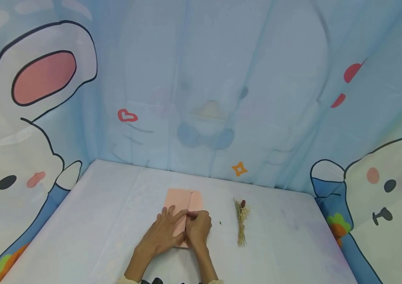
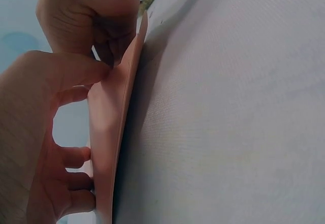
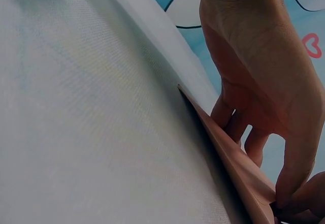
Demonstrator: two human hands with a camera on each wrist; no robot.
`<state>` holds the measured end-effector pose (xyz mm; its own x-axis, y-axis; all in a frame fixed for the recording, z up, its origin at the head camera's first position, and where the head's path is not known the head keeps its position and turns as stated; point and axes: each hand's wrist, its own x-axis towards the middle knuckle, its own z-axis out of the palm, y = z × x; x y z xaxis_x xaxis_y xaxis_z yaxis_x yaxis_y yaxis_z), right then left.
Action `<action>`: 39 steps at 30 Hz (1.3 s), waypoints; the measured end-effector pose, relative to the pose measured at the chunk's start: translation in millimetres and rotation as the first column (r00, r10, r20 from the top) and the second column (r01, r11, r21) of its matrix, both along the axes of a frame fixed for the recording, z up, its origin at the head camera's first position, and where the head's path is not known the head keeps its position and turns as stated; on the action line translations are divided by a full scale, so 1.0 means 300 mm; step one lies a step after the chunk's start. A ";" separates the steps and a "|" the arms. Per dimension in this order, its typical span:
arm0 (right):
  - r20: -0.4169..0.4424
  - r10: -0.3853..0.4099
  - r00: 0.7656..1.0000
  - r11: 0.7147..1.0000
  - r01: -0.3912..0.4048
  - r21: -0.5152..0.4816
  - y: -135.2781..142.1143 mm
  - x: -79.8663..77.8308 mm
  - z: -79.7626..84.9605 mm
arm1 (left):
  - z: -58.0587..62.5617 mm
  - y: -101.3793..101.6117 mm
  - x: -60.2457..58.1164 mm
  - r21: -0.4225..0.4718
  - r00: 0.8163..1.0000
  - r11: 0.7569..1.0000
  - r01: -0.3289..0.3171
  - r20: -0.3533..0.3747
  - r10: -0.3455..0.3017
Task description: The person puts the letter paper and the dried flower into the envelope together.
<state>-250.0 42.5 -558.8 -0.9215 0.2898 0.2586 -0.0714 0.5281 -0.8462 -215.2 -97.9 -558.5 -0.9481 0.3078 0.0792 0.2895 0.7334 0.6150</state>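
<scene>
So from the head view, there's a flat, rectangular piece of folded pale-pink paper (image 1: 181,200) lying on the tabletop (image 1: 282,232), which is covered in whitish cloth, roughly in the middle of the near part. The left hand (image 1: 163,232) lies across it with its fingers spread, pressing the sheet down, thumb pointing over toward the other hand. The right hand (image 1: 198,228) has its fingers curled in and is pinching the paper near a lengthwise fold, right next to the left thumb. Off to the right, well apart from the paper, is a small bundle of dried straw-coloured stems with a dark red bloom (image 1: 241,223), plus a tiny dark speck between the two. Behind it all hangs a light-blue cartoon-print curtain (image 1: 286,98). In the left wrist view you see the paper almost edge-on, one edge tipped up a bit off the cloth, left fingers spaced along it and thumb tip on it, just beside the right hand's fingers; a bit of the bundle peeks out up top. In the right wrist view, the left hand reaches down onto the paper, while the right fingers only poke into the bottom corner, so I can't tell their exact grip there.
</scene>
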 end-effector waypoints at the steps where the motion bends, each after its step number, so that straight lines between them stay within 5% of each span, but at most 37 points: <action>1: 0.007 -0.006 1.000 1.000 0.006 0.002 0.004 0.001 -0.002 | -0.001 0.003 0.000 0.000 1.000 1.000 0.005 -0.002 -0.005; 15: 0.084 0.011 0.996 0.997 -0.005 -0.071 0.072 0.040 0.015 | -0.005 0.021 -0.001 0.028 0.999 0.998 0.049 -0.009 -0.049; 22: -0.034 -0.133 0.991 0.991 0.132 -0.023 0.145 0.039 0.045 | 0.009 -0.020 -0.002 0.041 1.000 0.999 0.018 -0.001 -0.018; 28: -0.124 -0.289 0.949 0.956 0.293 0.022 0.273 0.018 0.055 | 0.011 -0.060 -0.006 0.042 1.000 0.999 0.008 0.009 -0.008; 35: -0.088 -0.405 0.910 0.910 0.411 0.058 0.394 0.010 0.022 | 0.004 -0.087 -0.001 0.046 1.000 0.999 -0.010 0.014 0.010; 39: -0.011 -0.373 0.928 0.925 0.372 0.081 0.410 0.013 -0.003 | 0.003 -0.097 0.003 0.043 1.000 0.999 -0.010 0.002 0.010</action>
